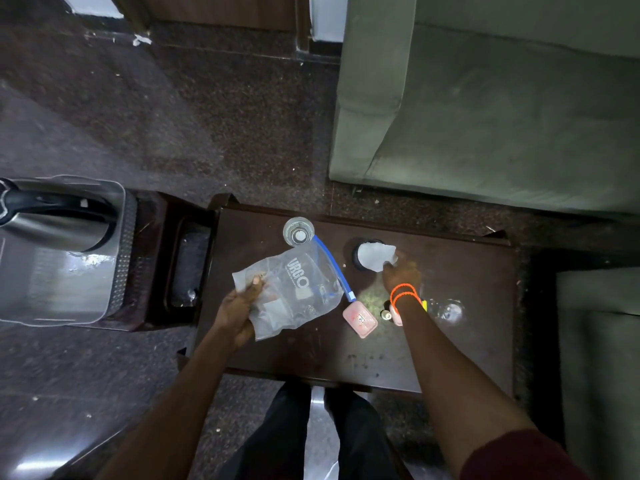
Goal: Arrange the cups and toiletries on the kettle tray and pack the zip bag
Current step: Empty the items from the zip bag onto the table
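L hand [239, 306] grips zip bag [294, 289] at its near-left edge, held over worktop [450, 341] for loading. R hand [401, 275] pinches white packet [375, 254] off black cup [358, 259], prob for bag. Glass [298, 231] far left.

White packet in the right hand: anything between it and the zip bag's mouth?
Nothing visible blocks it. The right hand pinches the white packet over the dark table. The zip bag, held by the left hand, lies just beside it, blue zip edge facing the packet, bare tabletop between.
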